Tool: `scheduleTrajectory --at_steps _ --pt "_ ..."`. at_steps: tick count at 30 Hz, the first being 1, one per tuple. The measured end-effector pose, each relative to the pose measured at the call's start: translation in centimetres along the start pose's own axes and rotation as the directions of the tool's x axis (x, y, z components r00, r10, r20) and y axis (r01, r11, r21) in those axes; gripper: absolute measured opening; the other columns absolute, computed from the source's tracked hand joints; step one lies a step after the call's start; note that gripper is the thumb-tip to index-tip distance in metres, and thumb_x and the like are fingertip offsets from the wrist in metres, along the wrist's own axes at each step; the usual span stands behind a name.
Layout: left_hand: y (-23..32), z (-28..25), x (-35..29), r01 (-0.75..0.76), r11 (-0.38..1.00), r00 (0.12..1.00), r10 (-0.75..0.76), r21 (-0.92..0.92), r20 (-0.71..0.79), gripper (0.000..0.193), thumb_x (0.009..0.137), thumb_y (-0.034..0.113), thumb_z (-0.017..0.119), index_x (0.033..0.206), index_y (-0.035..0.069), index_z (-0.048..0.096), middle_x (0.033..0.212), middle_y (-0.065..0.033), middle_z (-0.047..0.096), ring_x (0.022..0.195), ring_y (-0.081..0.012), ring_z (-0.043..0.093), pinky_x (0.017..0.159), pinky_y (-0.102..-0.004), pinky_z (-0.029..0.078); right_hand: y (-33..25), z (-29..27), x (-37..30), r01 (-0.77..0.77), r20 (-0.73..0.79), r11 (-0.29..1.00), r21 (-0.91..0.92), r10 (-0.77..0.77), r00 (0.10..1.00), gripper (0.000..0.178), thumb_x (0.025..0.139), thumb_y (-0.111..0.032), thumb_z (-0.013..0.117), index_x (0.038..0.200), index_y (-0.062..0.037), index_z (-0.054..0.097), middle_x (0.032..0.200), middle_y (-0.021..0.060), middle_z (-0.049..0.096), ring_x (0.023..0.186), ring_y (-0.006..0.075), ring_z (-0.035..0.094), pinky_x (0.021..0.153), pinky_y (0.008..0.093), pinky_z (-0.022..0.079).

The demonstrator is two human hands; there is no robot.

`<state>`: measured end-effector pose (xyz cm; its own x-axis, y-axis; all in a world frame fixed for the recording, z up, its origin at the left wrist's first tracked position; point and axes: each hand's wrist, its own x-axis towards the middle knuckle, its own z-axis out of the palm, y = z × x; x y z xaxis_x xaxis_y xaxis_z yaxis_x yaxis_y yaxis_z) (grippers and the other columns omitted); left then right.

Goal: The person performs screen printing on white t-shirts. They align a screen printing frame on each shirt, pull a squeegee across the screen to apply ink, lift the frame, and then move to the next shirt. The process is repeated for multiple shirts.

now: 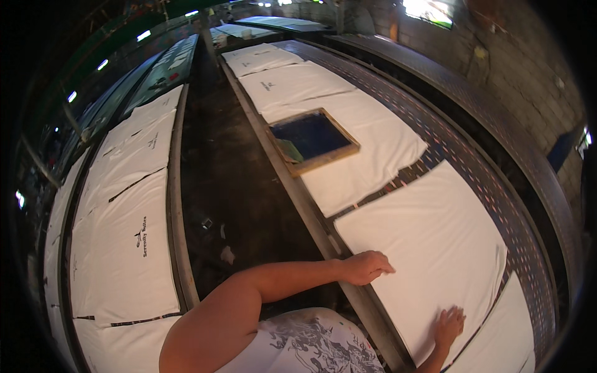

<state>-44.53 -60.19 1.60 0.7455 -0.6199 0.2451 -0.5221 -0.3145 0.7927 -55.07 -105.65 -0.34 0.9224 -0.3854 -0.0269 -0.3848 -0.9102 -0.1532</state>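
Head view: bench [527, 280] evidently keeps white cloth [429, 233] flat; left hand [367, 267], at bench's left edge, and right hand [449, 324] have slack, empty fingers.

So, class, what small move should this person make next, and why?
Probably smooth the white cloth toward its right edge with the right hand: that hand is spread at the cloth, and the edge looks slightly rippled.

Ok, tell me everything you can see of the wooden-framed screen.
The screen is rectangular: light wood-looking bars around a dark blue panel, with a green patch in its near left corner, material unclear. It lies roughly flat on a white cloth, its left side by the long rail. Nobody is touching it.
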Motion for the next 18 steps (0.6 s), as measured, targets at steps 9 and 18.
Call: scheduleTrajectory --at_steps 9,18 --pt "-7.1 -16.8 -8.3 -0.103 0.991 0.966 0.078 -0.088 -0.247 0.018 0.096 -0.005 0.064 0.097 0.002 0.08 0.097 -0.0139 0.078 0.095 -0.0331 0.077 0.086 -0.0449 0.062 -16.2 1.5 -1.2 0.35 -0.279 0.935 0.053 -0.322 0.904 0.053 0.104 -0.017 0.081 0.154 -0.0029 0.07 0.167 0.0243 0.062 0.159 0.0497 0.05 0.132 0.0627 0.037" --pt "-7.5 -23.3 -11.3 0.096 0.965 0.947 -0.164 -0.242 -0.275 0.023 0.107 0.004 0.067 0.12 0.003 0.085 0.101 -0.0187 0.085 0.086 -0.0278 0.082 0.079 -0.0412 0.062 -29.2 -1.3 -3.9 0.508 -0.255 0.857 0.09 -0.473 0.843 0.043 0.099 -0.004 0.082 0.141 -0.0048 0.077 0.159 0.0155 0.069 0.157 0.0449 0.054 0.129 0.0582 0.044"
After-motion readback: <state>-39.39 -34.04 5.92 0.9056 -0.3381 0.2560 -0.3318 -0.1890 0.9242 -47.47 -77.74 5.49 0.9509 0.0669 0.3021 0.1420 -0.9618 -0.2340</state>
